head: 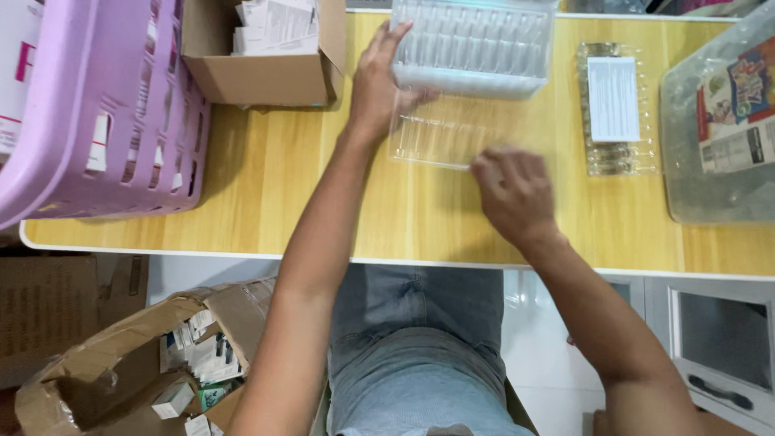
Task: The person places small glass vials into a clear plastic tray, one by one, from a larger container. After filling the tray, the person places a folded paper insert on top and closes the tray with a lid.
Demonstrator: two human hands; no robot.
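Item: clear plastic blister tray (452, 137), flat, shallow, ribbed. Lies on the wooden table (282, 186), about midway between the near and far edges, a little right of centre. Its far side lies just beside the stack of clear trays.

Right hand (514, 194): back of hand up, fingers (492, 161) curled down onto the near right corner of the blister tray, pinching its edge as far as can be told; the hand is slightly blurred.

Left hand (378, 85): fingers spread and open, palm down, resting against the left end of a stack of clear trays (476, 48) and over the far left corner of the blister tray. Grips nothing that can be seen.

Stack of clear trays: ribbed, translucent, at the far edge of the table, centre right.

Filled blister pack (615, 109): clear, with a white paper slip on top, right of the stack, apart from both hands.

Clear plastic bin (714, 178): toward the right edge of the table, holding printed colourful cartons.

Open cardboard box (266, 56): toward the far edge, left of the left hand, holding white folded leaflets.

Lilac plastic basket (105, 113): slotted sides, at the left end of the table, holding white boxes.

Torn cardboard box (121, 371): on the floor below the near edge, left of the person, with small cartons and leaflets inside.
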